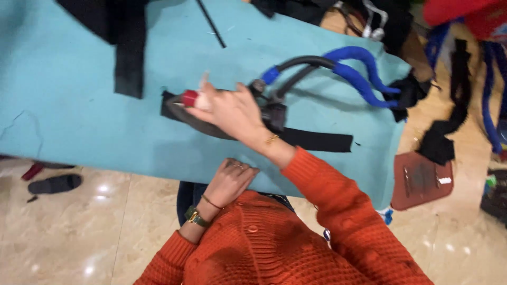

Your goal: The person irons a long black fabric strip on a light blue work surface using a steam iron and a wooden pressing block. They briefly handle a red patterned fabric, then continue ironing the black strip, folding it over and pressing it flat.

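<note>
Red-capped tube (191,98) (blurred) between right fingers (211,103).

Teal table cover (68,121), black fabric strip (317,140), orange knitted sleeves (338,195).

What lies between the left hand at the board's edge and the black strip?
In the head view, only bare teal board separates the left hand from the black strip.

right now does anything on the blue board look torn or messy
Yes: the blue board shows a thin crack line near its left edge, and frayed black fabric scraps spill off its right end. The right hand holds a red-capped tube.
</note>
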